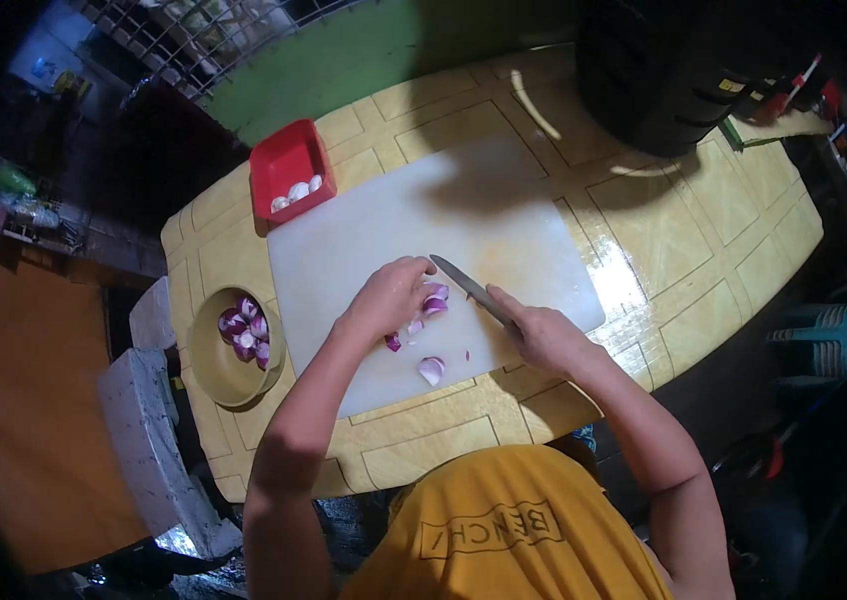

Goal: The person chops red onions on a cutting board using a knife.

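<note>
My right hand is wrapped round the handle of a kitchen knife, whose blade points up and left over the white cutting board. My left hand has its fingers curled down on a piece of red onion, just left of the blade. The fingertips are partly hidden. Closer to my body, a cut onion wedge lies on the board. Small purple scraps are scattered below my left hand. Left of the board, a yellowish bowl holds several red onion pieces.
A red tray with several white bulbs, perhaps garlic, sits at the board's far left corner. A large black container stands on the yellow tiled-pattern table at the far right. Teal stools are beyond the table's right edge.
</note>
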`<state>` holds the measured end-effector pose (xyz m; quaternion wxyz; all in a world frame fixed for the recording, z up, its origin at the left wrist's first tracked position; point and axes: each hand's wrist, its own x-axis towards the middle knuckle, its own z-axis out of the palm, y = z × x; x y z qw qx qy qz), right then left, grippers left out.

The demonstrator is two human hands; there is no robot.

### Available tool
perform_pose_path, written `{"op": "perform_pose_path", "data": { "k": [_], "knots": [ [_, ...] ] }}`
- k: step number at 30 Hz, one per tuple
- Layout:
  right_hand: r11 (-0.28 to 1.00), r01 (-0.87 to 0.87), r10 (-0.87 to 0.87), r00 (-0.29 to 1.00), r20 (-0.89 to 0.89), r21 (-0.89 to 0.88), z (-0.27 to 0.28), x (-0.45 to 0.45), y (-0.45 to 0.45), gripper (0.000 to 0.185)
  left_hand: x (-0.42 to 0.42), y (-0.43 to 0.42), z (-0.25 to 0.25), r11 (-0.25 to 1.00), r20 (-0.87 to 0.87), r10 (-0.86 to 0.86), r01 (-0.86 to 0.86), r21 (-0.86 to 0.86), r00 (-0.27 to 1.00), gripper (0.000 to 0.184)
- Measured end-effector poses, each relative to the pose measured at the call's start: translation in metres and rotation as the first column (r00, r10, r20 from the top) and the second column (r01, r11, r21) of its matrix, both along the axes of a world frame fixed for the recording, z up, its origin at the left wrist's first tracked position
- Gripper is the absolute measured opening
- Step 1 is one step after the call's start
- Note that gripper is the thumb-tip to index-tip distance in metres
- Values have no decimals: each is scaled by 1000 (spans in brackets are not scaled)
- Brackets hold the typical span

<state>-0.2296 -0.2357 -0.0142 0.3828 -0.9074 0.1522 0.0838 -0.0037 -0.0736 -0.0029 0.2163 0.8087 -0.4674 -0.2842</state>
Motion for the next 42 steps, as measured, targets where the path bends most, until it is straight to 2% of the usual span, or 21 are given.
{"op": "perform_pose_path", "data": {
  "k": [1,2,5,9,12,14,17,21,23,24,26,27,29,30,32,34,36,37,38,40,42],
  "knots": [
    [1000,-3,3,1000,-7,5,0,0,0,66,2,1,-5,999,103,-41,44,-20,994,37],
    [1000,-5,5,1000,-16,9,0,-1,0,66,0,3,0,999,103,-49,51,-16,993,37],
    [999,-11,12,1000,-9,45,-1,-5,0,67,-14,15,8,948,250,-225,271,-167,942,47],
    [999,-26,26,1000,-5,43,1,-2,0,68,-12,13,-1,953,230,-249,281,-118,941,48],
    [999,-7,6,1000,13,52,4,-3,2,69,-14,10,-7,982,151,-168,179,-66,974,45],
    [998,18,-18,1000,-4,60,6,-5,1,69,-16,8,-9,945,330,-148,232,-231,932,40],
    [998,22,-27,995,91,51,0,-9,1,67,-31,4,10,983,347,-102,148,-106,932,32],
    [997,22,-27,997,78,73,4,-7,0,67,-46,-4,-7,984,320,-110,148,-97,941,26],
    [989,59,-68,996,62,136,8,-6,-1,66,-50,-5,-19,942,344,-79,183,-283,936,24],
    [989,56,-66,995,71,138,7,-5,-3,66,-51,-4,-19,942,352,-78,184,-279,933,24],
    [986,71,-70,997,-14,151,5,-3,-6,69,-54,-3,-16,984,82,127,-115,-138,988,27],
    [985,76,-76,997,-6,158,5,-3,-7,69,-53,-1,-15,985,92,121,-108,-134,988,27],
    [980,93,-91,996,-16,176,6,-5,-7,68,-49,6,-17,895,-199,401,-429,-122,894,28],
    [978,100,-99,995,-13,184,7,-6,-7,68,-50,7,-19,899,-193,395,-421,-118,898,28],
    [971,99,-93,995,-38,218,8,-7,-8,68,-52,6,-18,614,-602,574,-778,-132,555,30],
    [976,74,-75,997,-6,203,4,-7,-8,68,-66,2,-16,584,-508,649,-799,-146,567,29],
    [982,39,-45,999,29,183,4,-5,-7,68,-71,7,-20,741,-140,634,-649,-171,760,27],
    [984,40,-47,998,39,173,4,-5,-5,67,-70,9,-24,788,20,600,-587,-187,800,28],
    [986,40,-48,998,47,164,5,-5,-4,66,-68,12,-27,783,24,606,-592,-190,795,28],
    [990,26,-34,998,56,141,5,-6,0,66,-64,16,-31,878,251,479,-455,-150,841,31],
    [993,17,-25,997,68,116,5,-6,1,67,-68,16,-24,863,247,504,-469,-189,828,30]
  ]
}}
